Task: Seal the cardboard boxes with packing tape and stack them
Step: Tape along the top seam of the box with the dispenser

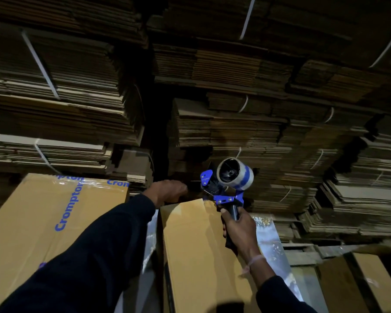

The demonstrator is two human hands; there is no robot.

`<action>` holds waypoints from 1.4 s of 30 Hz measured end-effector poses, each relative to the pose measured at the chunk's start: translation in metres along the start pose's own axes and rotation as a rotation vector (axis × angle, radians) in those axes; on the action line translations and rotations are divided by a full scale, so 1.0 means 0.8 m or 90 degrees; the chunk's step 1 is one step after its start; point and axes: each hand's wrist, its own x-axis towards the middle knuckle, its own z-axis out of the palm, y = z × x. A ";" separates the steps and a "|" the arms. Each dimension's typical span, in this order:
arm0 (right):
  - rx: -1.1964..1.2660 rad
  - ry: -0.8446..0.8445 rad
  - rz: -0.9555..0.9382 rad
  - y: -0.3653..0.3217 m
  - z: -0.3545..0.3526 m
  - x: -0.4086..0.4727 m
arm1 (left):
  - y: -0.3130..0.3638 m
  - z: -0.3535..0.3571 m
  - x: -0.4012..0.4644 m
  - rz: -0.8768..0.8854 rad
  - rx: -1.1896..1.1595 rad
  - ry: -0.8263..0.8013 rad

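A tall plain cardboard box (196, 249) stands upright in front of me, its top end at about shoulder height. My left hand (168, 190) reaches over the far top edge of this box, its fingers curled over the edge. My right hand (239, 231) grips the black handle of a blue tape dispenser (226, 184) with a roll of clear tape on it. The dispenser's front sits at the top right edge of the box.
A taped box printed "Crompton" (43, 222) lies to the left. Another brown box (359, 283) stands at the lower right. Tall piles of strapped flat cardboard (235, 123) fill the background. A shiny plastic sheet (271, 245) hangs behind the middle box.
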 end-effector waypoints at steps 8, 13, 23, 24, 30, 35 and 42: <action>-0.066 0.020 -0.003 -0.001 0.000 0.000 | 0.037 0.008 -0.046 0.025 -0.558 0.031; -0.122 0.039 -0.032 -0.011 -0.002 -0.005 | 0.064 0.043 -0.041 0.002 -0.308 0.141; -0.333 0.029 -0.119 -0.012 -0.009 -0.025 | 0.059 0.069 -0.039 0.019 -0.143 0.250; -0.337 0.020 -0.121 -0.013 -0.009 -0.028 | 0.059 0.068 -0.042 0.033 -0.128 0.241; -0.290 -0.017 -0.089 -0.028 -0.003 -0.042 | 0.059 0.060 -0.061 0.049 -0.077 0.147; -0.268 -0.017 -0.079 -0.029 -0.001 -0.053 | 0.071 0.063 -0.060 0.002 0.032 0.163; -0.216 0.015 -0.085 -0.021 0.008 -0.064 | 0.087 0.071 -0.066 -0.068 0.061 0.190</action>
